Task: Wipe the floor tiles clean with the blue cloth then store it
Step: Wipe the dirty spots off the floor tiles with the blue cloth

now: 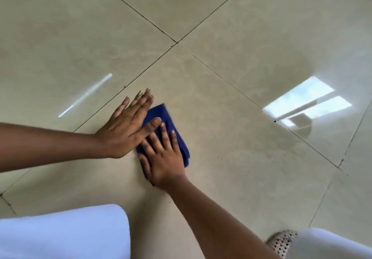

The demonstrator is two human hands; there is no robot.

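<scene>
A folded blue cloth (pixel 164 113) lies flat on the glossy beige floor tiles (pixel 231 138), just in front of me. My right hand (pixel 164 158) presses down on its near half with fingers spread, palm flat. My left hand (pixel 126 127) comes in from the left and lies flat along the cloth's left edge. Its fingers are straight and together, pointing away from me, and its thumb rests on top of the cloth. Much of the cloth is hidden under both hands.
Dark grout lines cross at a tile corner (pixel 177 42) beyond the cloth. A bright window reflection (pixel 306 101) sits on the tile to the right, with a small dark speck (pixel 275 121) beside it. My white-clad knee (pixel 64 234) and a patterned shoe (pixel 281 242) fill the bottom edge.
</scene>
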